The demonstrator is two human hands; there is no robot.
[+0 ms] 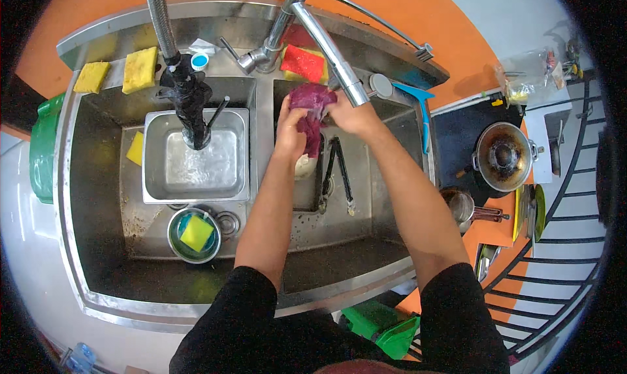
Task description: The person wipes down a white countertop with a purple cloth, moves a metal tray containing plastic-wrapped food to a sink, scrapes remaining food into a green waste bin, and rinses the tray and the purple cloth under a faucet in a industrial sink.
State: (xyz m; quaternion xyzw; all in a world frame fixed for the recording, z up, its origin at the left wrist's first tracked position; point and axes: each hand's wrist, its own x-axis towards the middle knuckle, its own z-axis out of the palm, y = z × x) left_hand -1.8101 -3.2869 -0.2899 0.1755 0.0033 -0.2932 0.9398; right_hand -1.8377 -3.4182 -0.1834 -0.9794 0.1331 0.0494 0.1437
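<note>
A wet-looking purple cloth [311,101] is bunched between my two hands over the far part of the right basin. My left hand [290,131] grips its left side, fingers curled round it. My right hand [353,114] closes on its right side, close under the tap spout [336,60]; the spout's end hides part of this hand. The cloth's lower end hangs over a pale, rounded thing [304,167] I cannot make out. Below lies a dark-edged tray [307,197], partly hidden by my left forearm. Black tongs [338,171] lie spread beside it.
A steel pan [196,194] stands under a black-wrapped spray hose [189,106] in the left basin. Near it, a bowl [171,233] holds blue liquid and a yellow sponge [197,233]. Sponges [140,70] and a blue squeegee [424,116] rest along the rim. A wok [503,157] stands right.
</note>
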